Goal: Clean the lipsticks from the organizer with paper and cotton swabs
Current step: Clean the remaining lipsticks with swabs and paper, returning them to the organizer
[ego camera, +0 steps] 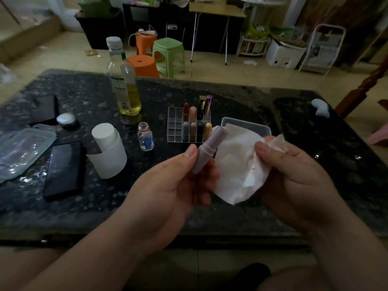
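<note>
My left hand (172, 183) grips a mauve lipstick tube (210, 148) that tilts up to the right, above the dark stone table (84, 206). My right hand (294, 164) pinches a white paper tissue (237, 164) with red smears; the tissue hangs just right of the tube. Behind them stands a clear acrylic organizer (178, 124) with several lipsticks in its right-hand cells.
A clear plastic box (252, 124) lies behind the tissue. Left of the organizer are a small open vial (145, 136), a white roll of paper (108, 150), an oil bottle (123, 80), two dark phones (63, 169) and a plastic pouch (19, 152). Stools stand on the floor beyond.
</note>
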The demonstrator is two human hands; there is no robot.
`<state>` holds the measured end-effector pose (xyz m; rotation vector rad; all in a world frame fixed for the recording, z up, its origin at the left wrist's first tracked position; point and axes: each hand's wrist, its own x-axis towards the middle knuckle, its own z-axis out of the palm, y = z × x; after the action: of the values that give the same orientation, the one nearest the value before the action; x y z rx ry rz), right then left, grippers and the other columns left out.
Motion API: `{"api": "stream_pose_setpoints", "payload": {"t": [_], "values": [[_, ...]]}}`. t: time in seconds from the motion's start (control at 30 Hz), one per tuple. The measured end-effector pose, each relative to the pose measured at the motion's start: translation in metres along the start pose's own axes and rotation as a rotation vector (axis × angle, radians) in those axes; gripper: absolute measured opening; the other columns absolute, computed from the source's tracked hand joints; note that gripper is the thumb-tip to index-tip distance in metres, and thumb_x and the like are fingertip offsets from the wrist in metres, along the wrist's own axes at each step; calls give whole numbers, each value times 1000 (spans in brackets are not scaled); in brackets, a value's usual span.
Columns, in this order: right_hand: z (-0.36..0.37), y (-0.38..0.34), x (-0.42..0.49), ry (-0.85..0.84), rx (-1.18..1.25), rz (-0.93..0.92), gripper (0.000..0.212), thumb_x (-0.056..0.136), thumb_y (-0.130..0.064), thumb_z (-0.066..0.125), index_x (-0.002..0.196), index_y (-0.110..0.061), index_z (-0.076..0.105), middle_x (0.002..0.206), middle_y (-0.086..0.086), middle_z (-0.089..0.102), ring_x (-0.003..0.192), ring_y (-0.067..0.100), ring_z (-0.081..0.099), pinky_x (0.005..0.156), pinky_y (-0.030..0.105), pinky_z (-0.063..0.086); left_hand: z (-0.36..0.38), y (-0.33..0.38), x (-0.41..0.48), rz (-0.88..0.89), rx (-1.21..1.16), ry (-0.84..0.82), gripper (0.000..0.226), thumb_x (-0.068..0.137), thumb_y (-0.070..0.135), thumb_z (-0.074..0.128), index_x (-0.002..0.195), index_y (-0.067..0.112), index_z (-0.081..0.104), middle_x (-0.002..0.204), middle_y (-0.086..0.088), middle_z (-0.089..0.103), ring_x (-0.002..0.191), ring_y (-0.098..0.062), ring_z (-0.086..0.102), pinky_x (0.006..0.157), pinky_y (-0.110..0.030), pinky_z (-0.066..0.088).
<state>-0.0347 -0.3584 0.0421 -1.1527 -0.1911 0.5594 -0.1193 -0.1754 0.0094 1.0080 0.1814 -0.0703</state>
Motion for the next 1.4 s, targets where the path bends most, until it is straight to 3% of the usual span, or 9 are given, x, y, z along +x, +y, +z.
{"api": "stream_pose_setpoints", "payload": {"t": [0.17, 0.37, 0.53, 0.7, 0.9, 1.0, 1.13, 1.27, 1.4], "values": [[-9, 14, 13, 64, -129, 76, 22, 95, -16, 57, 107, -12, 74, 108, 14, 76, 98, 30, 74, 75, 38, 63, -13, -4, 8, -44, 47, 140, 53, 85, 48, 64, 126, 14, 70, 126, -9, 72, 121, -30, 66, 110, -56, 43], [3, 39, 42, 71, -206, 94, 30, 87, -28, 67, 106, -6, 73, 104, 15, 75, 95, 28, 73, 79, 40, 60, -21, 13, 14, -8, 217, 171, 36, 87, 42, 58, 113, 22, 72, 114, -5, 76, 105, -29, 74, 90, -57, 58], [36, 64, 62, 193, -359, 55, 15, 96, -24, 66, 97, -14, 77, 72, -3, 74, 59, 6, 65, 51, 21, 49, -46, 13, 29, 287, 808, 412, 22, 92, 50, 58, 107, 36, 67, 113, 21, 63, 99, 7, 60, 73, -9, 50], [57, 89, 72, 287, -503, 18, 15, 96, -36, 65, 100, -27, 76, 84, -4, 76, 72, 12, 72, 62, 31, 60, -56, 9, 39, 341, 618, 445, 12, 101, 35, 59, 109, 29, 65, 91, -5, 70, 82, -30, 67, 64, -45, 57], [73, 95, 69, 2, -602, 17, 17, 99, -37, 59, 92, -34, 74, 89, -15, 75, 84, 1, 71, 74, 28, 60, -70, 8, 39, 493, 703, 500, 7, 100, 25, 60, 102, 30, 65, 88, 3, 70, 78, -3, 67, 65, -13, 51], [70, 86, 70, -98, -676, -5, 24, 99, -49, 51, 96, -36, 72, 93, -17, 72, 88, -3, 68, 76, 29, 57, -80, 13, 43, 425, 662, 557, 14, 99, 32, 63, 104, 21, 70, 76, 5, 71, 63, -1, 63, 56, -11, 47], [44, 74, 93, 140, -1026, 58, 21, 96, -52, 58, 101, -34, 68, 84, -12, 66, 66, -9, 62, 62, 21, 47, -97, 15, 46, 300, 690, 508, 16, 97, 39, 64, 105, 27, 71, 65, 9, 66, 59, -3, 57, 55, -14, 44], [32, 90, 104, 19, -1486, 331, 62, 86, -39, 76, 141, -36, 50, 135, -7, 54, 117, 11, 56, 97, 32, 50, -104, 8, 47, 206, 661, 476, 12, 98, 33, 64, 109, 31, 68, 73, 10, 71, 73, -4, 64, 74, -27, 47], [32, 111, 107, -20, -1534, 272, 40, 92, -29, 69, 131, -33, 60, 132, -6, 57, 116, 13, 57, 98, 31, 50, -105, 8, 47, 175, 662, 454, 10, 98, 30, 65, 107, 31, 68, 76, 8, 73, 76, -3, 67, 78, -28, 46]]}}
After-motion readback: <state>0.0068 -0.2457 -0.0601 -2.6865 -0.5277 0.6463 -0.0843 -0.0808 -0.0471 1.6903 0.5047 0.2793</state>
